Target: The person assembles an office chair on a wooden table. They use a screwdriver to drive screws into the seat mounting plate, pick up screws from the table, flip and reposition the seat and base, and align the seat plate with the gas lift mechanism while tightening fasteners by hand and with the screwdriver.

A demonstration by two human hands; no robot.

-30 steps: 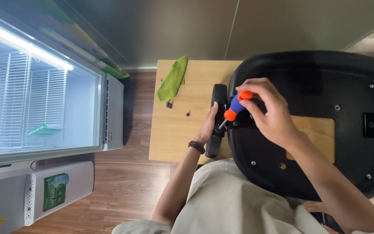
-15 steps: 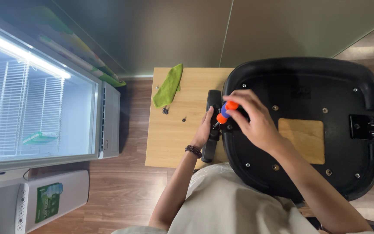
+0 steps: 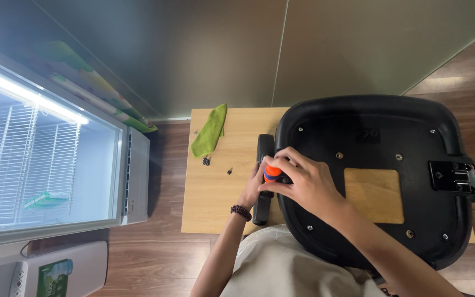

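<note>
Screwdriver (image 3: 272,172), orange-handled, was gripped in the closed right hand (image 3: 302,184) at the left edge of the upturned seat (image 3: 369,118). Armrest (image 3: 263,181) beside it was held by the left hand (image 3: 253,190), fingers curled. Both lay on the table (image 3: 215,187).

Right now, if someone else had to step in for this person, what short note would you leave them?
Right hand: closed around an orange and blue screwdriver, tip hidden, at the left edge of the black chair seat, which lies underside up on the wooden table.
Left hand: resting against the black armrest beside the seat.
Done: cannot tell how far the armrest screws are in.
Left: loose screws lie on the table by the green cloth; the metal bracket sits on the seat's right edge.
</note>
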